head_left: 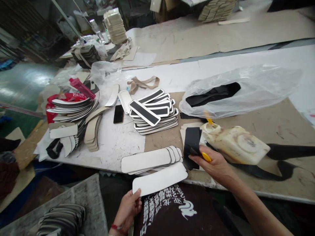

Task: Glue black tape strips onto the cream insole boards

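Observation:
My left hand [131, 205] pinches one end of a long white panel [159, 179] with rounded corners, held over the table's front edge. Its far end lies close to a fanned stack of similar white panels [145, 160]. With fingers closed, my right hand [211, 164] grips the edge of a black strip [192, 139] lying on pale pieces. A yellow handle [206, 157] sticks out of the same hand; the rest of that tool is hidden. Right beside it is a stained plastic glue jug [243, 144] with a yellow stick [208, 117] in its cut opening.
White-rimmed panels with black strips [152, 111] are piled mid-table. A phone [118, 114], curved panel stacks [71, 106] and a red bag [50, 105] lie left. Behind the jug is a clear plastic bag [258, 88] of black material. A brown apron [177, 209] covers my lap.

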A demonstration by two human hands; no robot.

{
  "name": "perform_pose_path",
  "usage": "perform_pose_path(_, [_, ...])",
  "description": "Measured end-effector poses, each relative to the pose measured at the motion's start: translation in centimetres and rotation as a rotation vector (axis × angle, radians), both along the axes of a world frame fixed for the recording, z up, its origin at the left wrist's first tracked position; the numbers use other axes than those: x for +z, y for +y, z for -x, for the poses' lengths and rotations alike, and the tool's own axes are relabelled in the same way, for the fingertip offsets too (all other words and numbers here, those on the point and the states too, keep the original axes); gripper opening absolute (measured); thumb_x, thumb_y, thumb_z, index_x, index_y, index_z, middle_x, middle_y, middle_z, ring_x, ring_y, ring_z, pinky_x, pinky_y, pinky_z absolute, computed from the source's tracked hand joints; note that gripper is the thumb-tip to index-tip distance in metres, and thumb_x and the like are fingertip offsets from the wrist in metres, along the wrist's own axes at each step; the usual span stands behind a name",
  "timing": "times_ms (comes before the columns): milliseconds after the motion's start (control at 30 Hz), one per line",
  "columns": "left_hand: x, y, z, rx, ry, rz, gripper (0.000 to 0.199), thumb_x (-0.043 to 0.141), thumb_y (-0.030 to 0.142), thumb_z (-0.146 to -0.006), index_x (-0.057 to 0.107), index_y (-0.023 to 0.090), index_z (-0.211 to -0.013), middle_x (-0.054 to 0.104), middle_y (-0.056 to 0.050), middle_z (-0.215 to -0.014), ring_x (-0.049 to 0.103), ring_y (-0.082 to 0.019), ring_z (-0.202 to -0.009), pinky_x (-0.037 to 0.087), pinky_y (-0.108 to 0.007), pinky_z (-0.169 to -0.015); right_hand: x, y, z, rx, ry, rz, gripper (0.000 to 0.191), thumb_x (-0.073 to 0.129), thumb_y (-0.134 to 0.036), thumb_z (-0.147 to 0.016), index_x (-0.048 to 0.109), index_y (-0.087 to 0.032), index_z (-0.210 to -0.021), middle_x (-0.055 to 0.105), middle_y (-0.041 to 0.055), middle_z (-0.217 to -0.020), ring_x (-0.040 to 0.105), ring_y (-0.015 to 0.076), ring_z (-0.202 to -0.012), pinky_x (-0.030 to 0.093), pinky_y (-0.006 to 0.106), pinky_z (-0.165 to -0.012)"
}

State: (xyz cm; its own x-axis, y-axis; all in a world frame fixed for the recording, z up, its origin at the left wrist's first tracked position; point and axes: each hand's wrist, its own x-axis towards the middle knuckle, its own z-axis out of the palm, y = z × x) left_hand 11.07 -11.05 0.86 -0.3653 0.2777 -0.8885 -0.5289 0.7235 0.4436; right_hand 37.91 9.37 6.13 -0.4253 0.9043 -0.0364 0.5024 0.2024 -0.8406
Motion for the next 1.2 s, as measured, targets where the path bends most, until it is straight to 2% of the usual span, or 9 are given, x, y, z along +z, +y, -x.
perform_pose_path(167, [3.4, -1.9, 0.4, 0.050, -0.058, -0.042, 0.045, 0.083, 0.039, -0.045, 0.056, 0.014, -0.071, 0.049, 0.005, -0.050, 0.042, -0.006, -0.044, 0.035, -0.018, -0.042, 0.5, 0.8, -0.7, -0.010, -0.020, -0.050, 0.024, 0.051, -0.038, -0.081, 0.047, -0.020, -0.066, 0.047, -0.0015, -0.064, 0.044, 0.0118, -0.059, 0.038, 0.023, -0.057])
perform_pose_path(300, [5.1, -0.1, 2.3, 0.020, 0.113, -0.186, 0.043, 0.078, 0.042, -0.054, 0.059, 0.015, -0.081, 0.052, 0.004, -0.057, 0.043, -0.008, -0.051, 0.038, -0.021, -0.048, 0.3, 1.3, -0.8, -0.040, -0.082, -0.103, 0.025, 0.050, -0.040, -0.081, 0.047, -0.020, -0.066, 0.047, -0.0016, -0.063, 0.045, 0.0122, -0.059, 0.038, 0.023, -0.058])
perform_pose_path(433, [2.2, 3.0, 5.2, -0.143, 0.353, -0.296, 0.040, 0.070, 0.049, -0.060, 0.055, 0.015, -0.074, 0.051, 0.003, -0.056, 0.043, -0.010, -0.052, 0.036, -0.023, -0.051, -1.1, 1.2, 0.1, -0.029, -0.250, -0.099, 0.026, 0.049, -0.039, -0.082, 0.046, -0.020, -0.065, 0.052, -0.0004, -0.066, 0.049, 0.0132, -0.062, 0.037, 0.023, -0.060])
perform_pose_path(533, [-0.2, 4.4, 7.2, -0.358, 0.525, -0.228, 0.044, 0.060, 0.059, -0.063, 0.053, 0.016, -0.067, 0.049, 0.003, -0.050, 0.043, -0.013, -0.049, 0.033, -0.026, -0.049, -2.5, 0.6, 1.1, -0.004, -0.438, -0.020, 0.019, 0.045, -0.036, -0.084, 0.052, -0.020, -0.076, 0.060, 0.0027, -0.074, 0.054, 0.0155, -0.070, 0.035, 0.024, -0.062])
perform_pose_path(667, [-0.5, 5.1, 8.7, -0.727, 0.812, -0.050, 0.044, 0.051, 0.062, -0.067, 0.050, 0.019, -0.060, 0.046, 0.002, -0.049, 0.046, -0.018, -0.052, 0.035, -0.030, -0.055, -3.9, -0.7, 2.4, -0.030, -0.706, 0.126, 0.016, 0.041, -0.028, -0.086, 0.055, -0.020, -0.086, 0.064, 0.0059, -0.081, 0.059, 0.0177, -0.074, 0.032, 0.025, -0.060])
perform_pose_path(767, [-0.5, 5.8, 9.5, -0.732, 1.015, -0.006, 0.045, 0.057, 0.063, -0.061, 0.049, 0.019, -0.069, 0.052, -0.001, -0.062, 0.052, -0.022, -0.064, 0.041, -0.034, -0.064, -4.9, -1.5, 3.2, -0.075, -0.779, 0.143, 0.016, 0.038, -0.022, -0.085, 0.054, -0.020, -0.086, 0.064, 0.0068, -0.088, 0.059, 0.0178, -0.079, 0.031, 0.025, -0.062])
perform_pose_path(833, [-1.1, 6.7, 10.0, -0.603, 0.902, -0.072, 0.056, 0.063, 0.062, -0.057, 0.050, 0.017, -0.087, 0.057, -0.005, -0.077, 0.056, -0.023, -0.073, 0.044, -0.036, -0.069, -5.9, -1.8, 3.7, -0.102, -0.786, 0.161, 0.017, 0.038, -0.021, -0.085, 0.054, -0.020, -0.086, 0.064, 0.0067, -0.089, 0.058, 0.0177, -0.080, 0.031, 0.025, -0.063])
perform_pose_path(967, [-2.5, 8.3, 10.4, -0.397, 0.314, -0.141, 0.058, 0.062, 0.056, -0.065, 0.049, 0.017, -0.106, 0.061, -0.011, -0.096, 0.060, -0.022, -0.078, 0.050, -0.034, -0.063, -7.8, -2.0, 4.3, -0.114, -0.701, 0.231, 0.019, 0.037, -0.024, -0.086, 0.055, -0.019, -0.081, 0.064, 0.0063, -0.083, 0.057, 0.0169, -0.079, 0.031, 0.024, -0.063])
perform_pose_path(1200, [-2.1, 8.3, 9.9, -0.425, -0.019, -0.190, 0.053, 0.066, 0.050, -0.067, 0.050, 0.022, -0.109, 0.060, -0.009, -0.110, 0.060, -0.023, -0.088, 0.053, -0.033, -0.062, -8.5, -3.1, 4.8, -0.147, -0.575, 0.229, 0.026, 0.032, -0.032, -0.088, 0.053, -0.019, -0.079, 0.062, 0.0053, -0.077, 0.056, 0.0171, -0.074, 0.035, 0.024, -0.064])
